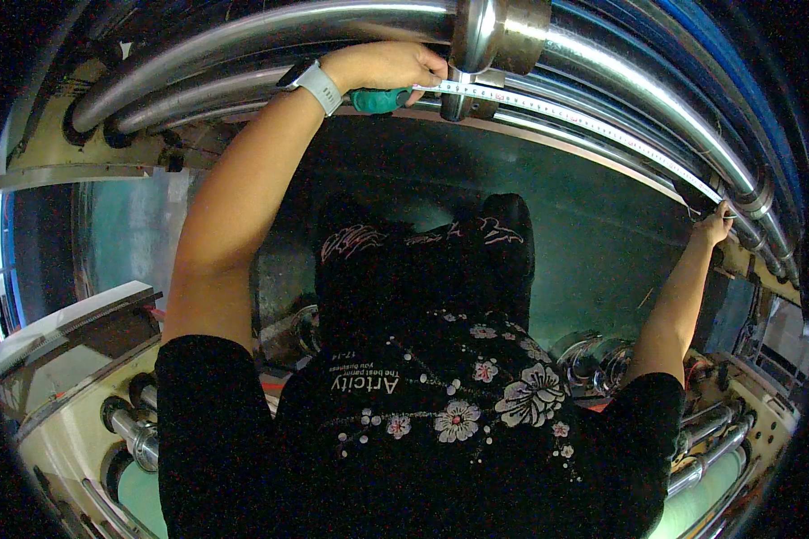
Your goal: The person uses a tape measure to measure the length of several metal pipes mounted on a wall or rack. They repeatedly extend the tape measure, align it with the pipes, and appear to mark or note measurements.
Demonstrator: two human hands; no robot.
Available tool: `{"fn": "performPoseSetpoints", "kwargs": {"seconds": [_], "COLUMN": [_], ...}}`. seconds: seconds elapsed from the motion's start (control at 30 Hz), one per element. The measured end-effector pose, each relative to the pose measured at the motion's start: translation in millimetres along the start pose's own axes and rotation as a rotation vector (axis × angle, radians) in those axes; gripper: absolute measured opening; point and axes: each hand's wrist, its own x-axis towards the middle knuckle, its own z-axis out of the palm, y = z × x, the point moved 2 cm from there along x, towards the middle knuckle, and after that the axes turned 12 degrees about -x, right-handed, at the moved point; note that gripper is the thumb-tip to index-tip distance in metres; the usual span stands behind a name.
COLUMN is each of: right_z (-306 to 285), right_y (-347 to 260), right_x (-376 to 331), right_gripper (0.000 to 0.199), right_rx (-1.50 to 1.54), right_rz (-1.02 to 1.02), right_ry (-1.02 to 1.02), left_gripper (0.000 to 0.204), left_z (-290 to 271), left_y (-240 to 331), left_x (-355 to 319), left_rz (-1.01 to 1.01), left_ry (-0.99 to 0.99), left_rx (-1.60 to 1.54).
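Note:
My left hand [379, 65], with a grey-strapped watch [316, 88] on its wrist, grips a green tape measure [377, 101]. The fingers are closed at the case where the blade comes out. A pale tape blade [593, 123] stretches to the right along the steel shafts. Its far end is pinched by my right hand [717, 223], close to a collar [760, 205] on the shaft at the right. The blade passes just below the large metal collar [476, 38] in the middle. My right fingertips are small in view and partly hidden.
Several polished shafts [270, 38] run across the machine in front of me, into a cream side frame [49, 148] at left. Below lies a dark floor [593, 216]. Behind me on both sides are more rollers, including a pale green roller [142, 492].

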Motion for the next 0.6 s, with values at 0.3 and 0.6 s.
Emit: {"fn": "performPoseSetpoints", "kwargs": {"seconds": [0.3,0.6], "right_z": [-10.2,-12.6], "right_y": [12.4,18.9], "right_x": [17.8,21.4], "right_gripper": [0.023,0.025], "right_rx": [-0.032,-0.06], "right_rz": [0.01,-0.003], "right_ry": [-0.006,-0.039], "left_gripper": [0.03,0.028], "left_z": [-0.1,0.8], "left_y": [-10.7,-9.3], "left_x": [5.8,4.3], "left_rz": [0.006,-0.035], "left_ry": [0.0,0.001], "left_rx": [-0.013,-0.03]}}
